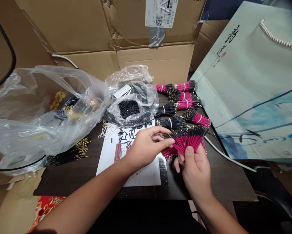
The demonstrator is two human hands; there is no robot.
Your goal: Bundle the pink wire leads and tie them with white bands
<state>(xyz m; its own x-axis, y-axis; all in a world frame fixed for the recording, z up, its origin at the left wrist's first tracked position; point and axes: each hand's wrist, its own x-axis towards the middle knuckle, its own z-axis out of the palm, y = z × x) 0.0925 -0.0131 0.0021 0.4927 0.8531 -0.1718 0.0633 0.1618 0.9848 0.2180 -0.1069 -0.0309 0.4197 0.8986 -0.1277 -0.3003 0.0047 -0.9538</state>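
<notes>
My right hand (197,165) is closed around a fanned bundle of pink wires (188,143) with black sleeves and gold tips pointing up and away. At the bundle's left edge, the thumb and fingers of my left hand (153,143) pinch around the black-sleeved ends; exactly how many wires they grip is hidden. Below my left hand lies a printed white sheet (146,177) with loose short black sleeves (126,135) scattered on its upper part. More pink wires (169,152) show behind and under the held bundle.
Banded pink bundles (187,103) and black bundles (171,122) lie behind my hands. An open plastic bag of black sleeves (128,109) stands mid-table. Left are a large clear bag (87,87), loose black wires (72,152) and rubber bands (106,129). A paper bag (245,81) leans right, beside a white cable (224,156).
</notes>
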